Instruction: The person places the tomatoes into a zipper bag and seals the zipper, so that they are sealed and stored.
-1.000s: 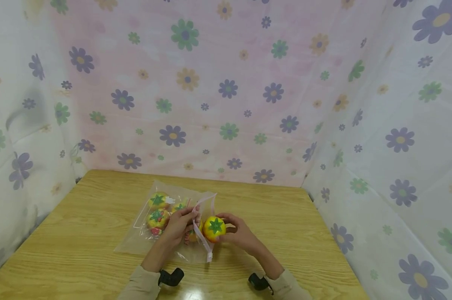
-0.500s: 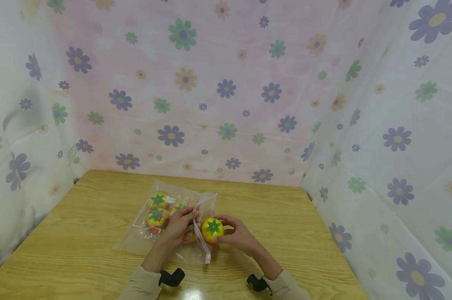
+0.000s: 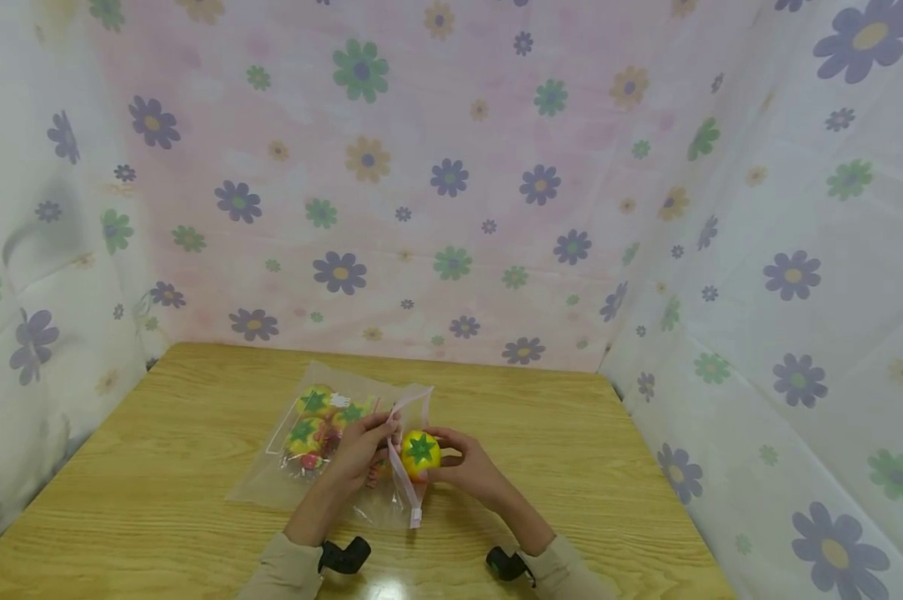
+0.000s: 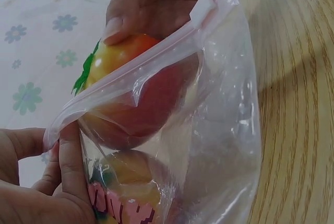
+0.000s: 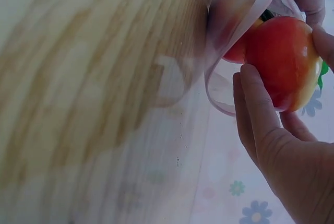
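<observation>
A clear zip bag (image 3: 271,475) with a pink zip strip lies on the table, its mouth facing right. At that mouth my left hand (image 3: 363,448) pinches the upper edge between thumb and fingers, holding it apart. My right hand (image 3: 469,468) grips a yellow-red toy tomato (image 3: 421,451) with a green star-shaped calyx. In the left wrist view the lower part of this tomato (image 4: 141,104) is behind the clear film, inside the mouth, and the right thumb presses its top. Several similar tomatoes (image 3: 314,402) sit inside the bag, one (image 4: 130,174) directly below the held one.
The white zip slider (image 3: 416,517) hangs at the near end of the bag's mouth. The wooden table (image 3: 556,442) extends around the bag, with flower-printed cloth (image 3: 451,208) behind it and at both sides. A black wrist mount (image 3: 343,555) sits by the left cuff.
My right hand has moved slightly left, carrying the tomato further into the bag's mouth. Tomatoes inside have shifted a little leftward. The left hand keeps its place on the edge.
</observation>
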Available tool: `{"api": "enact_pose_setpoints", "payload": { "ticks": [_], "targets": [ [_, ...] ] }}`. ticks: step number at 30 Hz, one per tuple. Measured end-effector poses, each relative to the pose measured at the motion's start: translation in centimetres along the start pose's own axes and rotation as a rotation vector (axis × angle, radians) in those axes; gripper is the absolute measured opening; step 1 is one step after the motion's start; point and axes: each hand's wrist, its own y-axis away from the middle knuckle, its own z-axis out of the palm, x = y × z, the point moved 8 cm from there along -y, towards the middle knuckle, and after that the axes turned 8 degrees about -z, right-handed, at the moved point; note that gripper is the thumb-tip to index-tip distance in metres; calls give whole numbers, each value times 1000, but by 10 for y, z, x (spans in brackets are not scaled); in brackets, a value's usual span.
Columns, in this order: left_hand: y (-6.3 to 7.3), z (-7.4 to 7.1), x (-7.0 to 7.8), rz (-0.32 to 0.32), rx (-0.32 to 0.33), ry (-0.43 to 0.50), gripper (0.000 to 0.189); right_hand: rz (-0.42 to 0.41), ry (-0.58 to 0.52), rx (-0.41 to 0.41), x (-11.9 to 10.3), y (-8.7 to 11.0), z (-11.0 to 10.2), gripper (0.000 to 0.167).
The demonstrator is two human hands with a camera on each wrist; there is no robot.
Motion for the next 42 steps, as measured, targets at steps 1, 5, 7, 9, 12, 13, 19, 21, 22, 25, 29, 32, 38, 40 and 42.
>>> {"api": "enact_pose_setpoints", "payload": {
  "ticks": [1, 5, 7, 9, 12, 13, 19, 21, 22, 25, 29, 32, 38, 40, 42],
  "targets": [
    [0, 0, 0, 0, 1, 3, 31, -1, 0, 1, 0, -1, 0, 64],
    [0, -1, 0, 9, 16, 4, 31, -6, -3, 14, 1, -3, 1, 65],
    [0, -1, 1, 16, 24, -2, 31, -11, 2, 22, 1, -4, 1, 65],
    [1, -1, 1, 21, 33, -8, 31, -17, 8, 31, 0, -5, 1, 65],
    [2, 0, 2, 18, 31, -6, 29, -21, 29, 49, -1, -7, 1, 67],
    [2, 1, 3, 18, 28, -7, 29, -24, 35, 54, -1, -8, 2, 67],
    [3, 4, 4, 4, -5, -11, 29, -58, 56, 74, -2, -14, 5, 68],
    [3, 6, 5, 6, -25, -11, 29, -77, 63, 61, -2, -17, 8, 67],
    [4, 7, 5, 6, -34, -15, 30, -84, 71, 48, -1, -18, 11, 66],
    [5, 10, 5, 2, -56, -32, 31, -97, 106, -1, 1, -20, 18, 65],
    [5, 10, 4, 4, -57, -41, 33, -89, 133, -46, -1, -20, 24, 66],
    [4, 10, 5, 9, -45, -25, 34, -84, 127, -66, -2, -19, 26, 66],
    [2, 9, 4, -4, -12, 15, 31, -69, 136, -87, -2, -19, 26, 67],
    [2, 8, 4, -4, -10, 19, 30, -66, 145, -81, -2, -18, 25, 67],
    [2, 8, 4, -5, -10, 22, 29, -60, 149, -72, -1, -18, 24, 66]
  ]
}}
